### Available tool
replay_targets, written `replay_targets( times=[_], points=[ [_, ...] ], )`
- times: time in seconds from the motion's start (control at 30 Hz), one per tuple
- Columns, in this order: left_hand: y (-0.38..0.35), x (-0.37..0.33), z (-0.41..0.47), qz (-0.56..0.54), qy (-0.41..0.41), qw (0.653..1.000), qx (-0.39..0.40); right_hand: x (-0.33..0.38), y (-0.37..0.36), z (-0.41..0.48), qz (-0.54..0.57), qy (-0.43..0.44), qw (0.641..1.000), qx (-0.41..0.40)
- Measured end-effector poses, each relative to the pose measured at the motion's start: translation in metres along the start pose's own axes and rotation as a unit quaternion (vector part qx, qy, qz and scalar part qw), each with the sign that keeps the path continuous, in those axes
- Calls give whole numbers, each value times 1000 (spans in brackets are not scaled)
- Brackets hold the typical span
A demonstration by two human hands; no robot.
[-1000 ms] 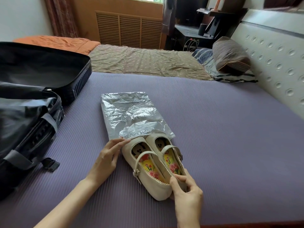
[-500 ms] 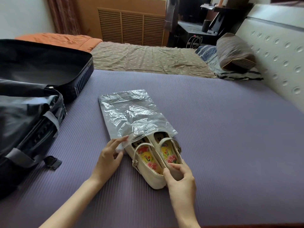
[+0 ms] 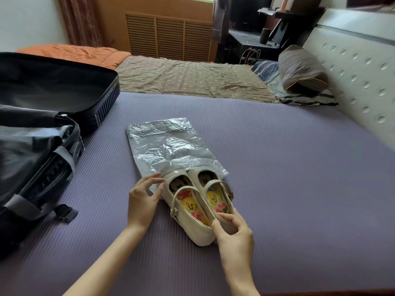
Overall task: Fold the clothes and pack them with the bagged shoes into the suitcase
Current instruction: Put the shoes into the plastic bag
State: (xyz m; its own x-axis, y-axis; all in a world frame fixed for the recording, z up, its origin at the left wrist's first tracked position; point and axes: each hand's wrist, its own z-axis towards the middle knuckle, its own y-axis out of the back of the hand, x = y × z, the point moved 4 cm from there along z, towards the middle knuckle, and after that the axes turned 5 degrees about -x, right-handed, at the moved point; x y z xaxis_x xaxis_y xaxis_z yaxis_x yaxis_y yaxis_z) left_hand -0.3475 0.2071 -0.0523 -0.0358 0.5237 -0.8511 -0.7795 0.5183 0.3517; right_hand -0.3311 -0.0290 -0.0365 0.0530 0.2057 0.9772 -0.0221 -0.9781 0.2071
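Cream shoes (image 3: 198, 207) deeper in crinkled bag (image 3: 168, 144)

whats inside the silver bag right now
Only the toes of the cream shoes sit in the mouth of the silver bag, whose edge the left hand pinches; heels and straps are outside. The foil hides anything deeper inside.

Padded headboard (image 3: 352, 67), slatted wooden panel (image 3: 171, 37), daylight.
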Motion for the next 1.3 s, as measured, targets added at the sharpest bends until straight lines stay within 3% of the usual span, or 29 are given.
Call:
replay_targets(
  times=[0.23,0.43,0.67,0.77,1.1,1.3],
  points=[
    [0,-9,-1,-48,-44,998,20,16,-28,15,-9,2,1000,-2],
    [1,-2,0,-74,4,997,7,21,-45,23,-29,17,999,30],
    [-4,-26,21,139,-56,989,-16,13,-44,21,-16,34,999,17],
    [-11,-33,31,144,-90,985,9,14,-44,19,-17,36,999,30],
    [-24,-42,49,95,-58,993,45,11,-47,19,-44,62,996,36],
    [-46,-55,70,142,-118,976,119,11,-48,20,-41,65,996,39]
  ],
)
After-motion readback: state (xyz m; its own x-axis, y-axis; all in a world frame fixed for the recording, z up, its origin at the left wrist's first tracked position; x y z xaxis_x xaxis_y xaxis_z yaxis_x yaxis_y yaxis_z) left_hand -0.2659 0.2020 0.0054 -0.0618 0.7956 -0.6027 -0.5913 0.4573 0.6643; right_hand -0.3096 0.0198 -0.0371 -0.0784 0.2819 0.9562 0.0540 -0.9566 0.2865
